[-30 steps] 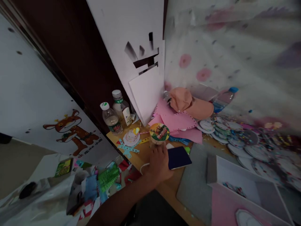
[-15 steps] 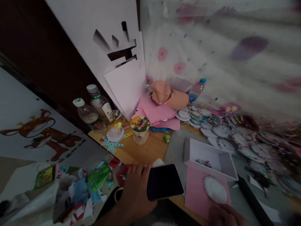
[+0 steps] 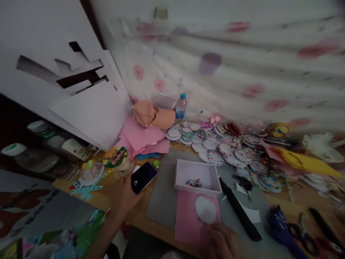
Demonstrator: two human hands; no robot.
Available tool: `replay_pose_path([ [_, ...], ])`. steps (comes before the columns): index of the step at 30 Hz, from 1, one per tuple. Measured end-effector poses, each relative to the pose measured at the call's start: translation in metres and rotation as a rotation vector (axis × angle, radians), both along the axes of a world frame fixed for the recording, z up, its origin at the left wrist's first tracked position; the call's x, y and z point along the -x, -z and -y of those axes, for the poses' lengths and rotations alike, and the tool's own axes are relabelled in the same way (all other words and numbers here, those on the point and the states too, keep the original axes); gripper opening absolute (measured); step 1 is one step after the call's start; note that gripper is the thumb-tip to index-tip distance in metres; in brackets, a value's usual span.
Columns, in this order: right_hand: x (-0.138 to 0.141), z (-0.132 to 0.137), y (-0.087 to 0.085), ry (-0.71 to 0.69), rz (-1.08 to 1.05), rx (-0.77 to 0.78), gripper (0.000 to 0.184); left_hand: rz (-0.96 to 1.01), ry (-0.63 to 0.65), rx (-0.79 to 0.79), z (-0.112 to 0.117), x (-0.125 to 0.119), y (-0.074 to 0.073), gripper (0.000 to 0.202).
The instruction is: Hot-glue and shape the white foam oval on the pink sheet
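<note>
My left hand (image 3: 124,196) grips a dark smartphone (image 3: 143,176) by its lower end, holding it just above the wooden table edge, screen up with a small white mark lit. A cup with a printed round lid (image 3: 115,157) stands just left of the phone. My right hand (image 3: 223,241) rests at the near edge of a pink sheet (image 3: 188,219), fingers curled on it, close to a white round disc (image 3: 205,209) lying on that sheet. Beyond the sheet sits a shallow white box (image 3: 197,175) with small coloured bits inside.
A grey mat (image 3: 164,201) covers the table middle. Several dotted round discs (image 3: 229,153) are piled behind the box. A black strip (image 3: 239,212), a blue tool (image 3: 283,226) and scissors (image 3: 302,232) lie right. White boards (image 3: 88,108), bottles (image 3: 37,158), a peach cap (image 3: 151,113) stand left and back.
The view has swung right. My left hand carried the phone forward, back toward the lidded cup. My right hand has come further into view on the pink sheet.
</note>
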State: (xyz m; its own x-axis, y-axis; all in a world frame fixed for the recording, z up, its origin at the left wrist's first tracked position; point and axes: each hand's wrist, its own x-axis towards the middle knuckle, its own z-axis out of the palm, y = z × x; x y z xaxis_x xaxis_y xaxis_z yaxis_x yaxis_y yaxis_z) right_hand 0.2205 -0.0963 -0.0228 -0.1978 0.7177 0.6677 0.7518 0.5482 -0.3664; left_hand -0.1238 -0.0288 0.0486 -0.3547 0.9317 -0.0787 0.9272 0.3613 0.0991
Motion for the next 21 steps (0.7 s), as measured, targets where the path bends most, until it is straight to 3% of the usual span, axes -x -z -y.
replay_pose_path([
  [3,-0.01,-0.029,-0.027,0.002,0.066,-0.006,0.025,-0.047,-0.008,0.026,-0.01,0.0,-0.003,0.067],
  [6,-0.015,-0.071,-0.05,-0.021,0.174,0.157,0.03,-0.078,0.022,0.058,-0.015,0.0,-0.003,0.068],
  [11,-0.018,-0.131,-0.063,-0.171,0.339,0.432,0.013,-0.055,0.07,0.026,-0.01,0.003,0.003,0.084],
  [15,-0.044,-0.147,-0.084,-0.214,-0.003,0.445,0.02,-0.065,0.107,-0.051,0.002,0.01,0.003,0.086],
  [18,-0.074,-0.142,-0.111,-0.075,-0.363,0.444,0.028,-0.077,0.109,-0.133,0.012,0.013,0.0,0.078],
  [21,-0.092,-0.131,-0.133,0.069,-0.603,0.358,0.029,0.038,0.253,-0.362,0.02,-0.003,0.001,0.056],
])
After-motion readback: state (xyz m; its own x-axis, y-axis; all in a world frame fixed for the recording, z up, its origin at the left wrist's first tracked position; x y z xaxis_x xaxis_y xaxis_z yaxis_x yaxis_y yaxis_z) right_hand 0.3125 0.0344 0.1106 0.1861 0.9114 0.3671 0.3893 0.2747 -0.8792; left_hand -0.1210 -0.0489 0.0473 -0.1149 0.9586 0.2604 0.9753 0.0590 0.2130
